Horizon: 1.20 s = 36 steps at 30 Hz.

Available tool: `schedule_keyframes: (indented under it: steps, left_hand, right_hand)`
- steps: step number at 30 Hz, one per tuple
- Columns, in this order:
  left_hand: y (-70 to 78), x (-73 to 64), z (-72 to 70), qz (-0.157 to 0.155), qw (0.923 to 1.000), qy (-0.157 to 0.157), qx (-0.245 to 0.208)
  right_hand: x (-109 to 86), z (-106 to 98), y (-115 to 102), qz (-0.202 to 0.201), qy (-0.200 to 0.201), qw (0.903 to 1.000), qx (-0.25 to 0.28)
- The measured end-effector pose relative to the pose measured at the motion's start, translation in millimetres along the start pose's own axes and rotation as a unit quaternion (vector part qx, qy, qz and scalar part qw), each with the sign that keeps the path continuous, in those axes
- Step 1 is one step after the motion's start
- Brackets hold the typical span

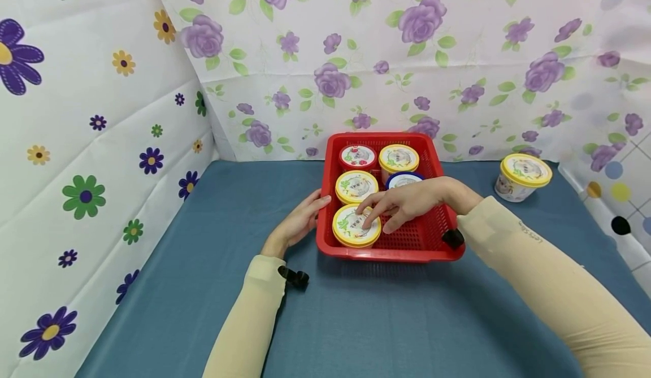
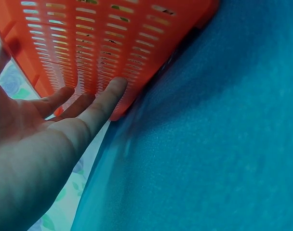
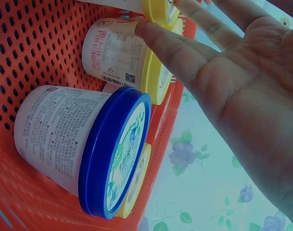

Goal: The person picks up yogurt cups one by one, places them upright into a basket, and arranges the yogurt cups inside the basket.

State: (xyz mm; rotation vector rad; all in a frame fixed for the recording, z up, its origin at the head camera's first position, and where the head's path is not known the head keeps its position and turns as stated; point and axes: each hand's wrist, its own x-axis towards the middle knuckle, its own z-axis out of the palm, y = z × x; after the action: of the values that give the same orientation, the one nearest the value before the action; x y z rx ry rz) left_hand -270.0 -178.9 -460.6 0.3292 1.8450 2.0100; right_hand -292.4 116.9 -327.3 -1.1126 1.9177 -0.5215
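Note:
A red slotted plastic basket [image 1: 391,253] holds several lidded paper tubs. Against its left wall lie the fingers of my left hand [image 1: 300,220]; the left wrist view shows them fairly straight along the slots, with one digit up at the rim. My right hand [image 1: 414,200] reaches over the basket from the right, fingers spread and bent slightly down. Its fingertips touch the lid of the front-left yellow-lidded tub [image 1: 351,232]. Behind that stand another yellow-lidded tub [image 1: 351,183], a red-lidded tub [image 1: 357,156] and a back-right yellow-lidded tub [image 1: 399,156]. A blue-lidded tub [image 3: 115,159] is partly hidden beneath my right hand.
Outside the basket, a yellow-lidded tub [image 1: 524,176] stands on the blue tablecloth [image 1: 386,321] at the back right. Flower-patterned sheets [image 1: 305,84] hang behind and at the left. Black straps [image 1: 294,277] are on both wrists.

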Motion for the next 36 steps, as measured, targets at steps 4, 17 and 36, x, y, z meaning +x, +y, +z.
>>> schedule_keyframes:
  steps: [4, 17, 36]
  left_hand:
    - [0.8, -0.4, 0.2, 0.000, 1.0000, 0.001, 0.001]
    - [0.4, 0.7, -1.3, -0.001, 1.0000, 0.006, 0.001]
    - [-0.2, -0.1, -0.1, -0.003, 1.0000, 0.000, 0.003]
  right_hand:
    - [-0.4, -0.3, 0.2, -0.002, -0.002, 1.0000, 0.002]
    - [-2.9, -1.7, 1.3, -0.001, -0.006, 1.0000, 0.003]
    - [-5.6, -2.1, 0.3, 0.007, 0.005, 0.9999, 0.008]
